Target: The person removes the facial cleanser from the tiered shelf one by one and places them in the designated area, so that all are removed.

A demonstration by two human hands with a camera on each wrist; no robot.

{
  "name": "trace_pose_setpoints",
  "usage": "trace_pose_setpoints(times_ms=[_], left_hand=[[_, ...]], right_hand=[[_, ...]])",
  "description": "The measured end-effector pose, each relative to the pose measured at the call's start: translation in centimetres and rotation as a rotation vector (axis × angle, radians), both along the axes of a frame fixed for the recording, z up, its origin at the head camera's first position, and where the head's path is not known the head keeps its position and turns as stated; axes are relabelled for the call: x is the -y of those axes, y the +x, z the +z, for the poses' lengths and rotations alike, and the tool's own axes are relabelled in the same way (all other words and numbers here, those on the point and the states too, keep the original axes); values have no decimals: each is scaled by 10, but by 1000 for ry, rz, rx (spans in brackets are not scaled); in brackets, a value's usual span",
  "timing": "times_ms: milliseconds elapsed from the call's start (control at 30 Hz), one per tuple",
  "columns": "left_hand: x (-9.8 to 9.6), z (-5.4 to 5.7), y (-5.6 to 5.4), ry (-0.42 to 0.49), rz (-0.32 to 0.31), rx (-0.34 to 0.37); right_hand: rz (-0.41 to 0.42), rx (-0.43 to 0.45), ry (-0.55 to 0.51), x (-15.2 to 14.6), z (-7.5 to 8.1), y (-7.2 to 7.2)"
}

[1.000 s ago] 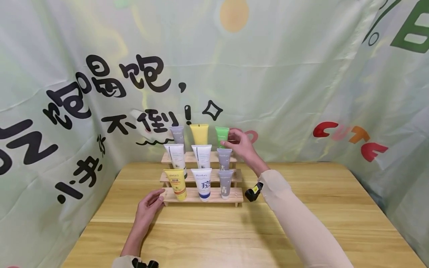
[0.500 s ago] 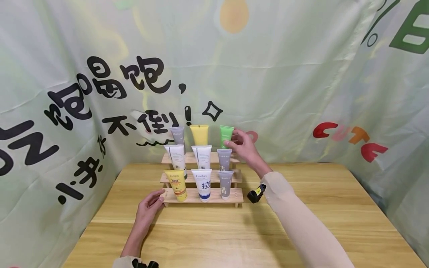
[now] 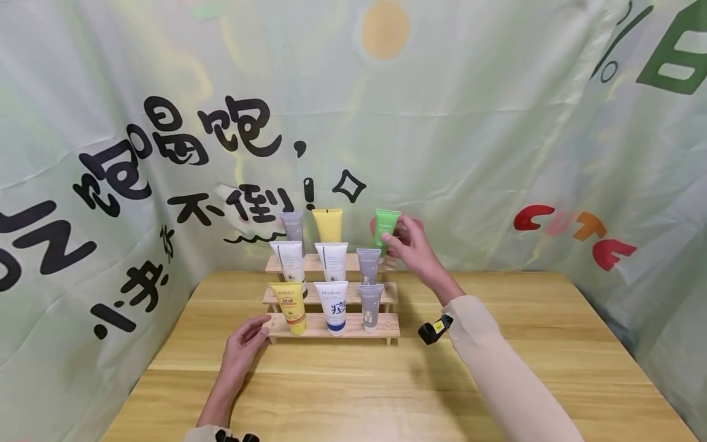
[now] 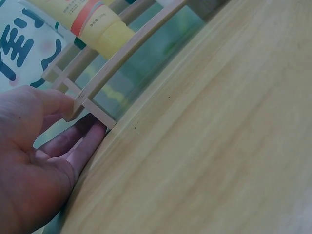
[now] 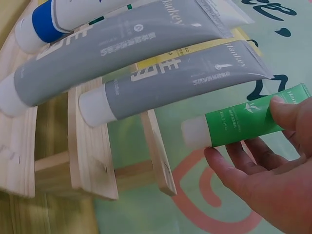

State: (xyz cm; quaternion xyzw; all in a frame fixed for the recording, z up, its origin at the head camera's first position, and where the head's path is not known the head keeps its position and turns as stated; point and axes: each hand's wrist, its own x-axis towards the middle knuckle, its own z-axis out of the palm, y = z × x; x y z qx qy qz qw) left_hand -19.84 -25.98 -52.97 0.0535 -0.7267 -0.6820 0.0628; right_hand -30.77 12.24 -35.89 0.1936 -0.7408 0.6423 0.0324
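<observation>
Nearest you, your left hand [image 3: 242, 345] rests low over the table [image 3: 342, 393], its thumb and fingers gripping the left end of the lowest shelf of the wooden stand [image 3: 388, 324]. Your pale right sleeve [image 3: 497, 362] reaches in from the lower right, with a black wrist device [image 3: 435, 329] beside its cuff. In front of you the bottom shelf bears a yellow tube [image 3: 291, 307] with a red label, a white tube with dark blue lettering [image 3: 334, 307] and a grey tube [image 3: 370, 310], all standing cap down. One step behind and above them stand two white tubes, the left one [image 3: 288, 261] and the middle one [image 3: 332, 261], with a second grey tube [image 3: 368, 265] at the right. On the top step you have a third grey tube [image 3: 292, 227] and a plain yellow tube [image 3: 328, 226]. At that step's right end your right hand [image 3: 413, 250] pinches the green tube [image 3: 385, 227] between thumb and fingers; your right wrist view shows its white cap downward, with a gap between cap and shelf. Farthest from you hangs a pale green cloth backdrop [image 3: 469, 153] printed with black characters and the coloured letters CUTE [image 3: 574, 230].
</observation>
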Motion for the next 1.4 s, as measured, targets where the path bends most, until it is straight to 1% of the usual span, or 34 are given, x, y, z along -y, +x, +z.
trace_pose_setpoints(times_ms=[133, 333, 467, 567, 667, 800, 967, 1200, 1400], left_hand=[[0, 0, 0, -9, -6, 2], [1, -3, -1, -25, 11, -1], [3, -4, 0, -34, 5, -4], [5, -4, 1, -44, 7, -9], [6, -4, 2, -48, 14, -1], [4, -4, 2, -48, 14, 9], [3, -4, -2, -46, 4, -8], [2, -1, -7, -40, -2, -35], [2, -3, -3, -34, 8, -34]], right_hand=[[17, 0, -22, -8, -3, 8], [45, 16, -59, -16, -9, 17], [70, 55, -59, -21, -15, 25], [74, 80, -52, -25, -20, 30], [59, 82, -45, -29, -26, 35], [10, 91, -66, -36, -32, 42], [-49, 113, -102, -43, -39, 49], [-100, 132, -132, -47, -50, 52], [-118, 162, -156, -48, -63, 56]])
